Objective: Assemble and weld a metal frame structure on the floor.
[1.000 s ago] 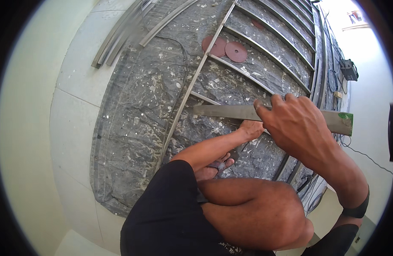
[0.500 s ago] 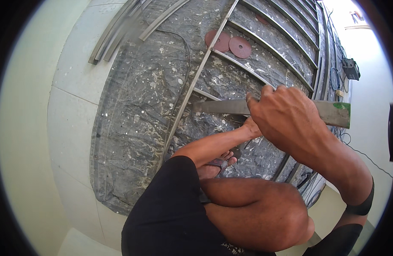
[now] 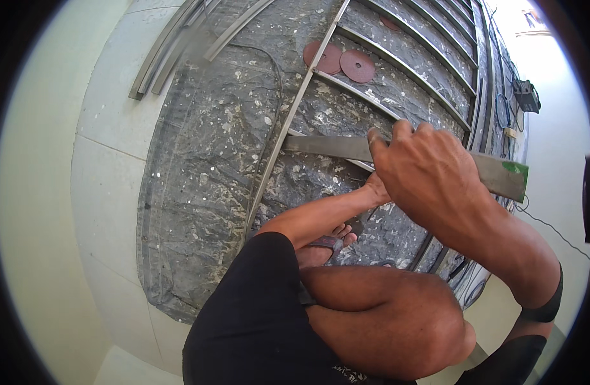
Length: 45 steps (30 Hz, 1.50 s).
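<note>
My right hand (image 3: 426,160) is wrapped over the middle of a flat grey metal bar (image 3: 330,147). Green colour marks the bar's right end, and its left end lies close to the long side rail (image 3: 299,101) of a metal frame; I cannot tell whether they touch. Below the bar, my left hand (image 3: 376,187) shows only near the wrist. My right hand covers its fingers, so whatever they do is hidden. Crossbars (image 3: 356,94) of the frame run off to the right from the rail.
Reddish-brown discs (image 3: 357,66) lie inside the frame. Loose metal lengths (image 3: 160,54) rest at the far left. A paint-spotted dark sheet (image 3: 199,192) covers the floor, with a cable (image 3: 279,80) across it. A dark box-shaped device (image 3: 526,96) stands at right, near more cables. My sandalled foot (image 3: 324,247) is close by.
The bar has tilted in my right hand: its left end has swung away from me toward the side rail, its right end slightly nearer. My left forearm has hardly moved.
</note>
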Each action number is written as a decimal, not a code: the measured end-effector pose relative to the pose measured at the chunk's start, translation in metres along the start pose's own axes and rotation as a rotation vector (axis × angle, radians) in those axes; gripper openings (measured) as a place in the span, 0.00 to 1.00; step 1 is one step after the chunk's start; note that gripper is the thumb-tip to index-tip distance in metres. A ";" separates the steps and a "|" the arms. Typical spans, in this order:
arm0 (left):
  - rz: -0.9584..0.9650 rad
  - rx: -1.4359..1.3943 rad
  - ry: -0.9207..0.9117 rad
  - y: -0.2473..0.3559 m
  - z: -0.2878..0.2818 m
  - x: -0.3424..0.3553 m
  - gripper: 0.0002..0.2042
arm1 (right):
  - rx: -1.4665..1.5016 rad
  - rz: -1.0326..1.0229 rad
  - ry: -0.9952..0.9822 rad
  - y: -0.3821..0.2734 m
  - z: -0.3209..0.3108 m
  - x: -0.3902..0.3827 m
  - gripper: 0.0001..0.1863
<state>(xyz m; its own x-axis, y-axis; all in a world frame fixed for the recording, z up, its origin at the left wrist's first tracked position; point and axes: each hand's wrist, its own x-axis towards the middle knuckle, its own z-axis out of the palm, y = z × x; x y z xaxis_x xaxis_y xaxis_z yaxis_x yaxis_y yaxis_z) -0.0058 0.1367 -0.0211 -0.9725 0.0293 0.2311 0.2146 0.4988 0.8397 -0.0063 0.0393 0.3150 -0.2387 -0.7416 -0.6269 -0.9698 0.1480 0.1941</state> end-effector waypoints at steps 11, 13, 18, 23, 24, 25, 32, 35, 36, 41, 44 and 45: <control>0.199 0.199 0.101 -0.012 0.028 -0.011 0.07 | 0.060 0.098 0.154 0.039 0.011 -0.053 0.19; 0.199 0.363 -0.090 0.005 0.009 -0.007 0.06 | 0.042 0.281 0.107 0.063 0.018 -0.093 0.21; 0.127 0.386 -0.256 0.005 -0.015 -0.009 0.06 | -0.102 0.603 0.147 0.094 0.050 -0.198 0.25; 0.154 0.422 -0.254 0.011 -0.008 -0.004 0.10 | 0.007 0.785 -0.230 0.096 0.128 -0.271 0.10; 0.223 0.416 -0.146 0.011 -0.007 -0.004 0.05 | 0.063 0.788 -0.301 0.096 0.145 -0.276 0.10; 0.232 0.410 -0.150 0.010 -0.006 -0.005 0.05 | 0.065 0.797 -0.306 0.098 0.163 -0.281 0.10; 0.178 0.419 -0.194 0.014 -0.013 -0.005 0.06 | 0.190 0.689 -0.385 0.108 0.228 -0.285 0.08; 0.173 0.412 -0.183 0.013 -0.013 -0.005 0.07 | 0.171 0.709 -0.268 0.114 0.244 -0.282 0.06; 0.177 0.417 -0.182 0.013 -0.012 -0.005 0.08 | 0.133 0.734 -0.197 0.115 0.247 -0.282 0.07; 0.183 0.425 -0.184 0.014 -0.011 -0.006 0.10 | 0.124 0.719 -0.228 0.122 0.249 -0.279 0.07; 0.186 0.419 -0.175 0.012 -0.011 -0.006 0.10 | 0.143 0.724 -0.268 0.125 0.244 -0.277 0.06; 0.190 0.417 -0.171 0.013 -0.012 -0.006 0.10 | 0.182 0.725 -0.336 0.126 0.242 -0.276 0.07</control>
<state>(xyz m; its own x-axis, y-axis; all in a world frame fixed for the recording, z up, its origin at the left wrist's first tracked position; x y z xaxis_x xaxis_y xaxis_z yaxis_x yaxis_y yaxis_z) 0.0040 0.1327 -0.0064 -0.9280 0.2779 0.2483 0.3694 0.7741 0.5141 -0.0752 0.4213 0.3296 -0.7844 -0.1894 -0.5906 -0.5546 0.6406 0.5311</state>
